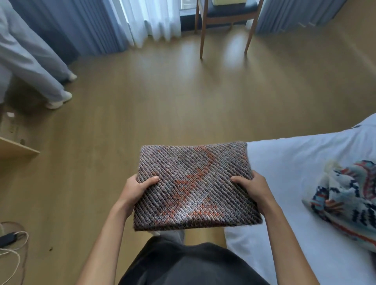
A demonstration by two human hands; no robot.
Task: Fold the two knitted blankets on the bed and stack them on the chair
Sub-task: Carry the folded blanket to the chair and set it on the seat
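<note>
Right now the fingers of my left hand [135, 190] and my right hand [254, 188] are clamped on the two side edges of the grey and orange blanket [195, 187], each thumb lying on top and the rest tucked underneath, out of sight. The blanket is folded into a flat, thick rectangle and I hold it level in the air in front of my body, above the wooden floor [162, 91], with its right edge over the corner of the bed [295, 162]. On the bed's white cover, off to my right, the patterned blanket [345, 201] lies unfolded in a rumpled heap of blue, white and red. The chair [225, 18] stands well ahead of me by the curtains [150, 20], with a pale thing [227, 2] on its dark seat. At the far left stand another person's legs [36, 77] in light trousers.
</note>
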